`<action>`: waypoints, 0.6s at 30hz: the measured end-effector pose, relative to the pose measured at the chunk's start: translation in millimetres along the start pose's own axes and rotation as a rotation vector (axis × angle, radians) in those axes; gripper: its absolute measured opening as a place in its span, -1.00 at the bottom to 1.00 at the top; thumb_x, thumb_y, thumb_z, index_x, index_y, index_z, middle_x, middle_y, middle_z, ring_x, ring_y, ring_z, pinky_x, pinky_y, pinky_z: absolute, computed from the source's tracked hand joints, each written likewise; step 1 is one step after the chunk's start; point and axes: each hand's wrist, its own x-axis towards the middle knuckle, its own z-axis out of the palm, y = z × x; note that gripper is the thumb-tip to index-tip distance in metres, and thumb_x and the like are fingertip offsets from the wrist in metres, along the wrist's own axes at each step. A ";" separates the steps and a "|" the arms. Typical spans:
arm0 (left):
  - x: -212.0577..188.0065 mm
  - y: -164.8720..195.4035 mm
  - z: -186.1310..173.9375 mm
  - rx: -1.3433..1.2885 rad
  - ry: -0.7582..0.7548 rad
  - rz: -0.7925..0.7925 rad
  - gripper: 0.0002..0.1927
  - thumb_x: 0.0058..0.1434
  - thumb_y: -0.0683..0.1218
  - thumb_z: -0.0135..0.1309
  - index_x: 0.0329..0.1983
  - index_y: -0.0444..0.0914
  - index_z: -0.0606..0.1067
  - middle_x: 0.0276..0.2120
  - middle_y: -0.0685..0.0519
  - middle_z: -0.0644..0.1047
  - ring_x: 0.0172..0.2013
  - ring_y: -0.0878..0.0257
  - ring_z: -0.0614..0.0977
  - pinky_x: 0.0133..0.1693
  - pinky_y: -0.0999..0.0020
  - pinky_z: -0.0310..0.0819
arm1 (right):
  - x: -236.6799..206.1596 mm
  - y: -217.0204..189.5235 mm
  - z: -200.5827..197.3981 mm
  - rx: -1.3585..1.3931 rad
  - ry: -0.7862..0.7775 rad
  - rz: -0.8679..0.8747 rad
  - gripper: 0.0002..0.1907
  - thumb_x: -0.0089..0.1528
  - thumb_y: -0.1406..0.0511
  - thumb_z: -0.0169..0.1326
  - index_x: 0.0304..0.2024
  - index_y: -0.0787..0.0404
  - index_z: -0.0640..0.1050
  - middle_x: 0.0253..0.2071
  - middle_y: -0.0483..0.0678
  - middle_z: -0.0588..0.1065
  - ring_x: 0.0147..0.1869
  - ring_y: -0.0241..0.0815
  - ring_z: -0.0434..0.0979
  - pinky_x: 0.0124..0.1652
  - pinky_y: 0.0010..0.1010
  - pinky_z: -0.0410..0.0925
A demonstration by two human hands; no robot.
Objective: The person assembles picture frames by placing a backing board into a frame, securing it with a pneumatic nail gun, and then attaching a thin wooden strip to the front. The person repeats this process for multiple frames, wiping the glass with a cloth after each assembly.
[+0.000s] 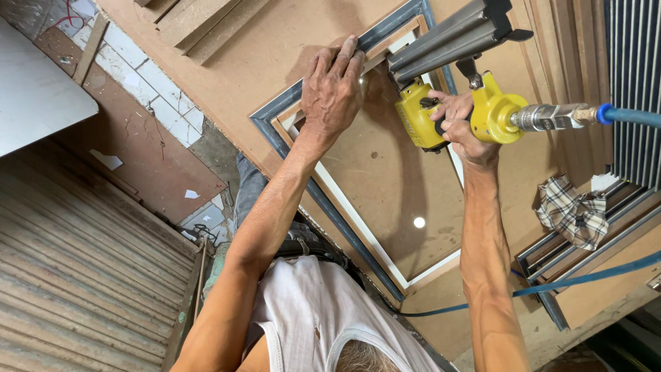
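Right grip clenched on yellow pneumatic nail gun, nose at frame corner; left grip flat, pressing frame edge. Frame on brown board table; blue hose, checked cloth nearby.

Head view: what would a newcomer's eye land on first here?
The yellow pneumatic nail gun at upper right, gripped by the right hand, with a blue air hose running off to the right edge. Next, the left hand pressing flat on the grey picture frame lying on the brown workbench. A checked cloth lies at right.
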 end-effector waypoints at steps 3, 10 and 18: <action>-0.8 0.4 0.5 0.002 -0.015 -0.009 -0.68 0.21 -0.17 0.25 0.03 -0.32 0.57 0.18 -0.12 0.53 0.06 0.04 0.55 0.14 0.11 0.48 | 3.7 0.7 0.3 0.007 -0.009 0.007 -0.81 0.13 0.54 0.04 -0.29 0.21 0.39 -0.36 -0.12 0.35 -0.16 -0.12 0.53 0.46 0.20 0.25; -1.0 0.9 1.7 0.001 0.004 -0.020 -0.72 0.23 -0.14 0.27 -0.01 -0.31 0.58 0.16 -0.11 0.53 0.05 0.06 0.56 0.14 0.10 0.48 | 6.6 8.3 -6.1 0.006 -0.052 -0.030 -0.83 0.11 0.55 -0.02 -0.34 0.21 0.39 -0.40 -0.09 0.34 -0.19 -0.12 0.50 0.42 0.16 0.26; -2.9 0.3 1.2 -0.007 -0.015 -0.018 -0.71 0.22 -0.12 0.29 -0.03 -0.32 0.59 0.15 -0.11 0.54 0.01 0.06 0.56 0.06 0.13 0.49 | -0.1 11.1 -6.9 0.046 0.001 -0.030 -0.84 0.16 0.55 -0.04 -0.31 0.21 0.37 -0.41 -0.09 0.32 -0.25 -0.16 0.46 0.36 0.12 0.29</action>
